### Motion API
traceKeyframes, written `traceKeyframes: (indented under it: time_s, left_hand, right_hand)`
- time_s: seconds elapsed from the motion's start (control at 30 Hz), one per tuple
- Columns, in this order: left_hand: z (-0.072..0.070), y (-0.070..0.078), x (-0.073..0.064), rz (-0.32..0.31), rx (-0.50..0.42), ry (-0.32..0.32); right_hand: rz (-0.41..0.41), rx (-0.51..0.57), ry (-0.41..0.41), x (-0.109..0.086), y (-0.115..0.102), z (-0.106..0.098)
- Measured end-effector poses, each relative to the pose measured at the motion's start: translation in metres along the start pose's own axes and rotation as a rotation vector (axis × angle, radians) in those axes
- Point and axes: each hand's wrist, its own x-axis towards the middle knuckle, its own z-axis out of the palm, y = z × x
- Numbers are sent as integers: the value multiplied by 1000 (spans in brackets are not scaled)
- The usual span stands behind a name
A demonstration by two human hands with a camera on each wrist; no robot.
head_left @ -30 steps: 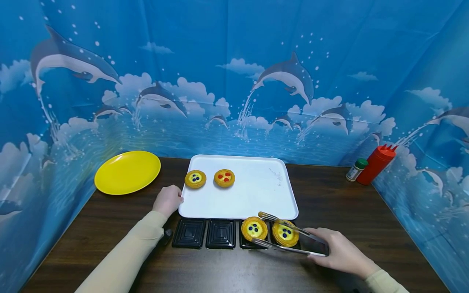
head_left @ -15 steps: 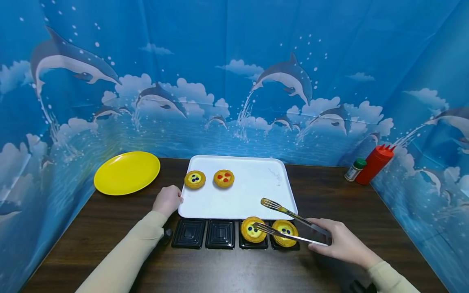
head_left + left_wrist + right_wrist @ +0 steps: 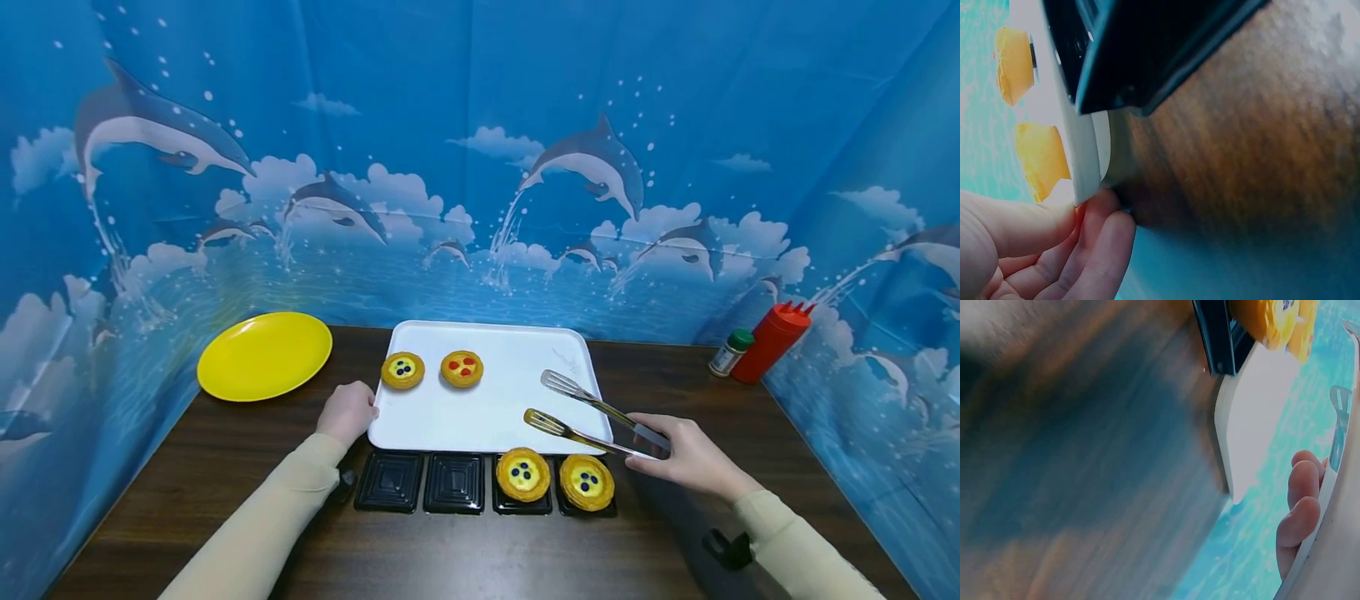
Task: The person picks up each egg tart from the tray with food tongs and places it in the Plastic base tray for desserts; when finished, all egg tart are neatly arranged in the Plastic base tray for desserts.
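Note:
My left hand [image 3: 347, 412] pinches the left edge of the white tray [image 3: 435, 421]; in the left wrist view the thumb [image 3: 1035, 225] lies on top, fingers below. A tart with blue dots [image 3: 402, 370] and one with red pieces [image 3: 461, 368] sit on the tray's left half. My right hand [image 3: 686, 454] grips metal tongs [image 3: 600, 407], whose arms are spread over the tray's front right, nothing between them. Two blue-dotted tarts, one at centre [image 3: 522, 475] and one further right [image 3: 587, 482], rest in small black square trays before the white tray.
Two black square trays without tarts, the leftmost [image 3: 389, 482] and its neighbour [image 3: 454, 483], continue the row leftward. A yellow plate [image 3: 264, 357] lies back left. A red squeeze bottle [image 3: 772, 342] and green-capped shaker [image 3: 731, 352] stand back right. A dolphin-print curtain [image 3: 480, 167] hangs behind.
The tongs have moved from around the rightmost tart, up and away over the white tray, with my right hand moving back too. My left hand stays at the tray's edge.

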Motion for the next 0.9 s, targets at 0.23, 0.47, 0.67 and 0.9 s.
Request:
traceKeyframes:
  time_s: [0.23,0.47,0.67,0.9]
  left_hand:
    - [1,1,-1,-21,-2,-12]
    - [1,1,-2,-36,-9,-20]
    - [1,0,-2,-41,-14,-22]
    - [0,2,0,-35,-9,-13]
  right_hand:
    - [-25,-10,2,22,3,4]
    - [-81,-10,1,47,0,7]
    - [-95,0,-35,67,-2,7]
    - [-96,-18,-59,83,-5,7]
